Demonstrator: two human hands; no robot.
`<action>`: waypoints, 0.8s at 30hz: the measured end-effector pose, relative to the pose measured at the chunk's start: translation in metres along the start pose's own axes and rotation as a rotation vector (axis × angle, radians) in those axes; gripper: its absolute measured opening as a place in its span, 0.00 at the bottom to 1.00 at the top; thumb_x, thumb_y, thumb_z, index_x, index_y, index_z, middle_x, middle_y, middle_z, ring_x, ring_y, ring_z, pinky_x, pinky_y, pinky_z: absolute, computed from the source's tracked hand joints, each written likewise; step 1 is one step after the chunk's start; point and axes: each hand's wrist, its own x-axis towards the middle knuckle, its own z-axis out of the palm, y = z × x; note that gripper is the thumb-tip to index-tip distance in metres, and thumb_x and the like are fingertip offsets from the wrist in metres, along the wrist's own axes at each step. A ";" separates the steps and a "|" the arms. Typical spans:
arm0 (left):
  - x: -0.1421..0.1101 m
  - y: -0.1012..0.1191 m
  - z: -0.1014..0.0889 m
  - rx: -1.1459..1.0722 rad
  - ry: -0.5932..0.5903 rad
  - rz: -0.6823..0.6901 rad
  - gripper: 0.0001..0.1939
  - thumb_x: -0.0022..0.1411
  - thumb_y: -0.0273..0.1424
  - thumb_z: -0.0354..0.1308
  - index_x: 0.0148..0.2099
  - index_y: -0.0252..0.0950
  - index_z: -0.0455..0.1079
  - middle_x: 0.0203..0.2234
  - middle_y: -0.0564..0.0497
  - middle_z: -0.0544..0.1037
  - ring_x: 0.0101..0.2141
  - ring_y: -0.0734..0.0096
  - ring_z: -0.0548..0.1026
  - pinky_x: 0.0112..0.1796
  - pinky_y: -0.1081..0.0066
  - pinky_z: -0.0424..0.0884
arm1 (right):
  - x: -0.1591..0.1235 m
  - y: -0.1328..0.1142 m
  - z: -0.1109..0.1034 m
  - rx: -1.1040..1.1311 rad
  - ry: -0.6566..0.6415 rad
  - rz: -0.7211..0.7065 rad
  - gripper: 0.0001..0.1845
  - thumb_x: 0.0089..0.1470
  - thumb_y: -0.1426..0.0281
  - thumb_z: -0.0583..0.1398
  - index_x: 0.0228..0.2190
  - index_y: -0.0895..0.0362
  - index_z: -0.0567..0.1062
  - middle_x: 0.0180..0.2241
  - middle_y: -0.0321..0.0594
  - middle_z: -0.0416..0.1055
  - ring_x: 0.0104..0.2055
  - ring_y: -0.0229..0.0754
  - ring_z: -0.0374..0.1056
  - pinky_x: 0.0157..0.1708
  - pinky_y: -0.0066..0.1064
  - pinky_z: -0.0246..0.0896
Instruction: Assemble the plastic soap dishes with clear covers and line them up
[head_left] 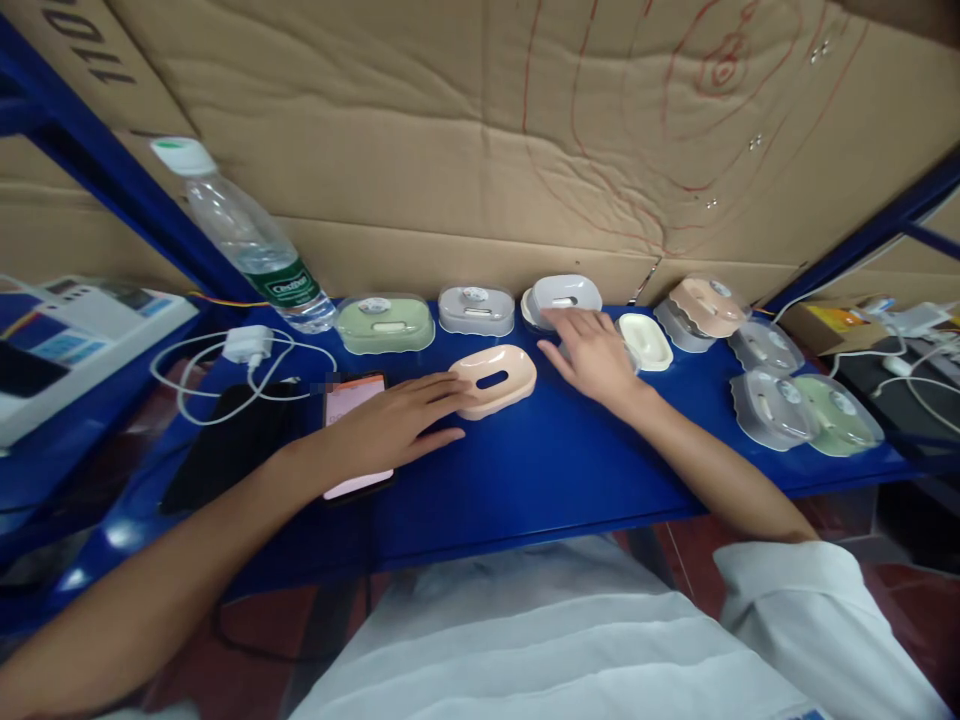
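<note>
My left hand (401, 418) lies with its fingers stretched out, the fingertips at the left rim of a peach-coloured soap dish (517, 375) that has an oval slot in it. To the right, my right hand (594, 352) has its fingers spread, the fingertips at the lower edge of a pale grey soap dish (566, 288) stacked on other pieces. Part of that stack is hidden behind the fingers. Just right of this hand sits a cream soap dish (646, 340). Under my left hand and wrist lies a phone (356, 487) with a lit screen.
Clear-covered soap dishes stand along the back, one green (384, 325), one grey (476, 312). Several more lie at the right, including a peach one (709, 305). A water bottle (255, 240) leans against the cardboard (390, 120). A white charger (249, 345) and its cable lie left.
</note>
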 end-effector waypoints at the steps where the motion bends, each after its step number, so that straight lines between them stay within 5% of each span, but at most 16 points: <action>1: 0.000 -0.003 -0.001 0.004 0.013 -0.008 0.25 0.84 0.49 0.50 0.73 0.44 0.70 0.72 0.47 0.73 0.74 0.53 0.68 0.75 0.49 0.64 | 0.009 0.007 -0.001 -0.042 -0.020 0.060 0.29 0.77 0.61 0.56 0.69 0.64 0.72 0.67 0.60 0.75 0.69 0.63 0.70 0.66 0.53 0.60; 7: 0.001 -0.004 0.000 0.042 0.073 0.017 0.22 0.84 0.44 0.51 0.68 0.40 0.73 0.68 0.44 0.77 0.71 0.53 0.71 0.74 0.50 0.66 | 0.048 0.037 -0.013 -0.237 -0.213 0.232 0.20 0.77 0.63 0.56 0.53 0.59 0.85 0.50 0.56 0.85 0.53 0.58 0.79 0.57 0.46 0.62; 13: 0.002 -0.005 0.002 0.040 0.105 0.042 0.20 0.83 0.40 0.54 0.69 0.42 0.72 0.67 0.44 0.77 0.70 0.54 0.72 0.73 0.50 0.68 | 0.042 0.059 -0.029 -0.369 -0.187 0.344 0.21 0.77 0.64 0.55 0.49 0.60 0.86 0.46 0.56 0.85 0.48 0.57 0.79 0.53 0.45 0.61; 19: 0.006 -0.004 0.002 0.065 0.156 0.045 0.13 0.83 0.37 0.53 0.57 0.39 0.77 0.59 0.43 0.82 0.62 0.55 0.79 0.65 0.54 0.76 | 0.043 0.054 -0.010 -0.283 -0.090 0.197 0.19 0.73 0.70 0.58 0.57 0.62 0.82 0.57 0.58 0.81 0.60 0.62 0.73 0.58 0.49 0.58; 24: 0.006 0.000 0.001 0.023 0.207 -0.068 0.13 0.82 0.39 0.53 0.55 0.39 0.76 0.55 0.44 0.84 0.57 0.55 0.82 0.58 0.56 0.80 | 0.043 0.032 0.008 -0.152 -0.214 0.014 0.16 0.73 0.70 0.60 0.56 0.59 0.83 0.57 0.54 0.82 0.60 0.60 0.74 0.59 0.49 0.57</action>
